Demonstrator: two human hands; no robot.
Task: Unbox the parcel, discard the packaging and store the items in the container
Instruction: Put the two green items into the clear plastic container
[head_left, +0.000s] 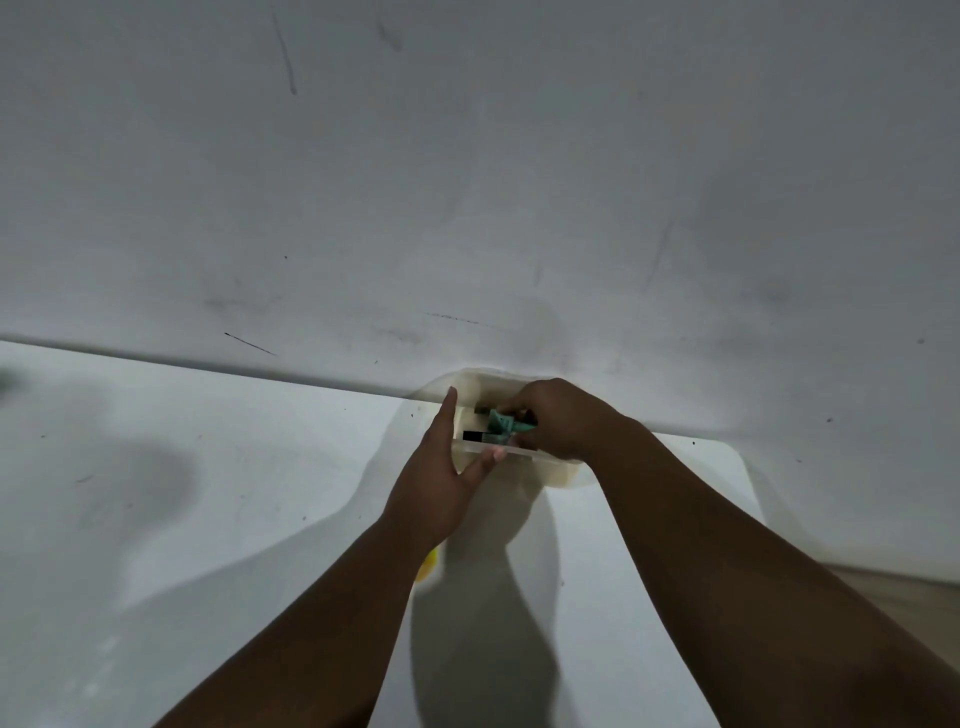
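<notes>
Both forearms reach in from the near edge over the white tabletop (208, 493), and a small yellow thing (427, 567) peeks out under the left wrist; what it is cannot be told. Going left to right, the left hand (441, 478) lies flat against the left wall of the pale container (563, 475), its fingers (448, 402) straight and together, thumb spread along the near rim, steadying rather than gripping. Inside sits a black item (474, 435), with a teal item (503, 422) just to its right. The right hand (563, 421) dips over the container, its fingers curled on the teal item, which lies across the box from left to right. The right hand is plainly the nearer one to it. The container stands at the tabletop's far edge, hard against the wall (467, 182); open room lies to the left and towards the person.
</notes>
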